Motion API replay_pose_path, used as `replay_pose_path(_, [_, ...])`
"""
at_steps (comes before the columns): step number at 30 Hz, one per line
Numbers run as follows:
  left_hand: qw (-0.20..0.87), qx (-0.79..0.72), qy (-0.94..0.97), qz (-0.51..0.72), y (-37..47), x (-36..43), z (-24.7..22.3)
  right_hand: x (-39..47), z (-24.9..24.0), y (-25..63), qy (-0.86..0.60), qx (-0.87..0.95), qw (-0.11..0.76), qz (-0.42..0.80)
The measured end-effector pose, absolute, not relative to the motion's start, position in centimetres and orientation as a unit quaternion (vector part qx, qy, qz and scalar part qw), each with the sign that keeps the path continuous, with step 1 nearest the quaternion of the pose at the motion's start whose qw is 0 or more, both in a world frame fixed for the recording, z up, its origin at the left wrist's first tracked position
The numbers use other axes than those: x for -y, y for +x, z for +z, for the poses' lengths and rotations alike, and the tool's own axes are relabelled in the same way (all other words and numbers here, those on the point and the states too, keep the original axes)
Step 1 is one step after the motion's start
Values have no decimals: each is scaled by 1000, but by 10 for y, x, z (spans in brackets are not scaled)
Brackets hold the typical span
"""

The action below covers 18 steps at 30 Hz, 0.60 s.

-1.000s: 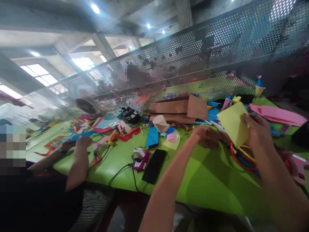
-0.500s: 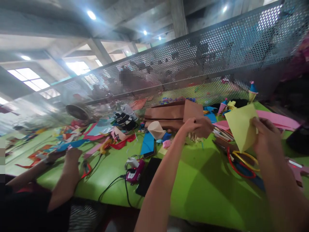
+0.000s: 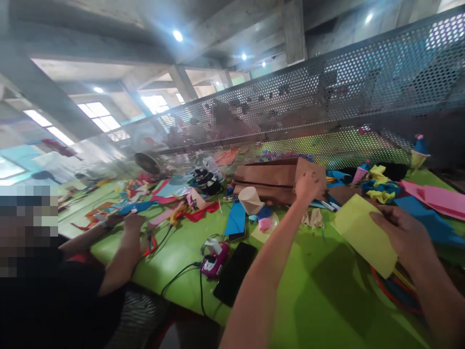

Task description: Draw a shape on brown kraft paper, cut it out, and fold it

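Observation:
My right hand [image 3: 405, 232] pinches a yellow sheet of paper [image 3: 363, 235] by its right side, tilted above the table. Below the sheet, partly hidden, lie a red and a yellow ring-like piece. Stretched forward, my left hand [image 3: 309, 185] is at the upright flap of some folded brown sheets [image 3: 263, 177]. Blur and the angle hide how its fingers sit, and I cannot tell whether they grip the flap. Close by are a pale cone [image 3: 250, 200], a pink lump [image 3: 265, 224] and some cream scraps [image 3: 313, 218].
A perforated metal screen [image 3: 254, 116] runs behind the green table [image 3: 308, 281]. A black phone [image 3: 235, 274] and a purple power strip [image 3: 215, 259] with cables lie near the front edge. Paper cones with blue tops stand at the right. At left, a co-worker's hands [image 3: 132, 223] handle blue material.
My left hand has moved slightly forward onto the brown flap. The yellow sheet has been lowered and turned, with its broad face now towards me. The view has swung left.

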<state>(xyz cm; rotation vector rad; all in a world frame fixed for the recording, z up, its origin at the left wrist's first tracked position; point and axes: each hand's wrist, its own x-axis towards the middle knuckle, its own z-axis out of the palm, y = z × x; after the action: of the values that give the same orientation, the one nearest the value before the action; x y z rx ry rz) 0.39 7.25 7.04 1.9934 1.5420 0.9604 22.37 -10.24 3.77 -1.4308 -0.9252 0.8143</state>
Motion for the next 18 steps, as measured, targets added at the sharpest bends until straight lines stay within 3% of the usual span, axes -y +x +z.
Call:
replay_pose_path(4, [176,-669,638,339,-55,-72,76,94,22,215,-659,490,502,271])
replay_pose_path(10, [231,-690,619,295,-70,-78,59,81,-3,192,-647,581,439,225])
replay_pose_path(18, [291,-635,575,426,-73,-70,69,78,-20,186,-681,624,361,133])
